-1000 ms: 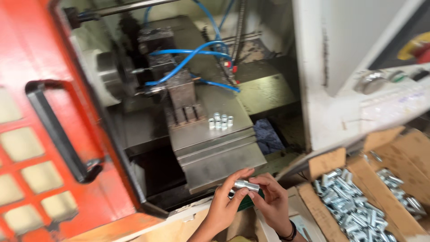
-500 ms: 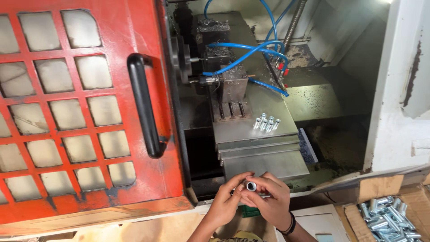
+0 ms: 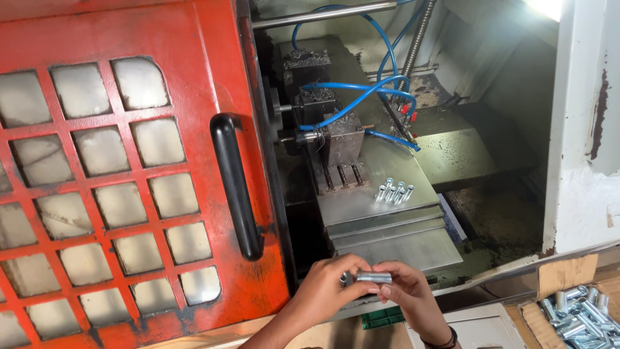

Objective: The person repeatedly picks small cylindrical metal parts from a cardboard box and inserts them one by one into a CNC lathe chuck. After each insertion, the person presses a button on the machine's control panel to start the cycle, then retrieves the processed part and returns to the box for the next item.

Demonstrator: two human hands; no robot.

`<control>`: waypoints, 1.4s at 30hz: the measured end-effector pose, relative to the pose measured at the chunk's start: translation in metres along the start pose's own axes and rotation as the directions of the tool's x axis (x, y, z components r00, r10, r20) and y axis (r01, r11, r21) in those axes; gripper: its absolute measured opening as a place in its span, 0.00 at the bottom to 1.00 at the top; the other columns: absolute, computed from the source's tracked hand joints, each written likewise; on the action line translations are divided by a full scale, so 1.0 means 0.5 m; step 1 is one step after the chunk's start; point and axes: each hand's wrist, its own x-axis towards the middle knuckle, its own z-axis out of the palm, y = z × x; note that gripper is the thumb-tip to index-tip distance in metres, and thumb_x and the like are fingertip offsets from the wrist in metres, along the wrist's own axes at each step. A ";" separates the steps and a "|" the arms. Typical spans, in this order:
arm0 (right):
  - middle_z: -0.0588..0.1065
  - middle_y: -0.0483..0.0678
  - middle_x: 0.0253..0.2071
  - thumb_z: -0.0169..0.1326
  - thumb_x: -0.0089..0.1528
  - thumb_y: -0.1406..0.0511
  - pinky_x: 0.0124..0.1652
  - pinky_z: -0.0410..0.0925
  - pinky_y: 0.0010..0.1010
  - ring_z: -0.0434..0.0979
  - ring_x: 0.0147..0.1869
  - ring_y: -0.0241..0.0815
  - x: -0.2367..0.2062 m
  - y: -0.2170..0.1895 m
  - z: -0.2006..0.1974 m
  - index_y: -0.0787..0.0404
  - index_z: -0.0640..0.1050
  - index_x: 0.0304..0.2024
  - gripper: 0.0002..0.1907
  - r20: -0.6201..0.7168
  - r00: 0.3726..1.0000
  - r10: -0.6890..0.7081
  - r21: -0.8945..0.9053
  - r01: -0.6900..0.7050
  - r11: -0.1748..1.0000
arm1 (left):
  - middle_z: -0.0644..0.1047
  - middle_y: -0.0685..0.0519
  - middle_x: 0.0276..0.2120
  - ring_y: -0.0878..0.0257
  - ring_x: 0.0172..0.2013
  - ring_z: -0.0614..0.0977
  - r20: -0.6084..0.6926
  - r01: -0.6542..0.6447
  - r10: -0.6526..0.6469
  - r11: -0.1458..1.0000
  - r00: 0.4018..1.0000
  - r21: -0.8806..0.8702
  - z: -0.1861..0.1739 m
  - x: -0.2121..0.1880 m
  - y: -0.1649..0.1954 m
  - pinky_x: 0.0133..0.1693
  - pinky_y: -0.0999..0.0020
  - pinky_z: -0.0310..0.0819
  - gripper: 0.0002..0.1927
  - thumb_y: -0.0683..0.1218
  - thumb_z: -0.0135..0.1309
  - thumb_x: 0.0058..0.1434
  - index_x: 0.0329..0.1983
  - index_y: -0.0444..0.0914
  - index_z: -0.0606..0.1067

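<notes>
My left hand point(image 3: 326, 287) and my right hand point(image 3: 408, 296) meet low in the view, in front of an open lathe. Both grip a short shiny metal cylinder point(image 3: 374, 278) held level between the fingertips. A black band sits on my right wrist. Several similar small metal parts point(image 3: 394, 191) stand in a cluster on the grey machine bed point(image 3: 387, 226) above my hands.
A red machine door point(image 3: 123, 168) with a black handle point(image 3: 234, 184) fills the left. Blue air hoses point(image 3: 361, 97) loop over the tool block point(image 3: 339, 139). A cardboard box of several metal parts point(image 3: 578, 317) sits at lower right. A white machine panel point(image 3: 588, 129) stands right.
The view has swung left and closer, so the red door now fills more of the picture. My hands stay together on the metal cylinder, which now lies level.
</notes>
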 end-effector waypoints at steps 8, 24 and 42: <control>0.79 0.52 0.34 0.57 0.61 0.71 0.39 0.70 0.35 0.76 0.37 0.41 0.012 0.010 -0.032 0.73 0.78 0.52 0.17 -0.093 0.995 -0.024 0.085 0.032 0.996 | 0.75 0.51 0.31 0.60 0.32 0.78 0.025 0.361 -0.360 0.926 0.933 -0.109 0.033 0.021 -0.057 0.36 0.64 0.73 0.27 0.50 0.59 0.64 0.62 0.41 0.64; 0.77 0.54 0.34 0.54 0.64 0.69 0.42 0.68 0.35 0.75 0.39 0.42 0.060 -0.021 -0.152 0.73 0.77 0.54 0.17 -0.142 0.985 -0.095 0.073 0.107 0.992 | 0.73 0.50 0.39 0.71 0.16 0.66 0.253 0.519 -0.579 0.355 0.776 -0.778 0.066 0.085 -0.090 0.13 0.78 0.52 0.23 0.48 0.51 0.69 0.65 0.37 0.63; 0.76 0.52 0.37 0.51 0.66 0.68 0.42 0.68 0.36 0.75 0.40 0.41 0.081 -0.035 -0.172 0.72 0.75 0.55 0.17 -0.233 0.967 -0.102 0.137 0.136 0.981 | 0.68 0.41 0.57 0.42 0.50 0.79 0.165 0.069 -0.126 0.946 0.978 0.315 0.017 0.229 -0.035 0.45 0.52 0.76 0.33 0.31 0.57 0.55 0.63 0.39 0.65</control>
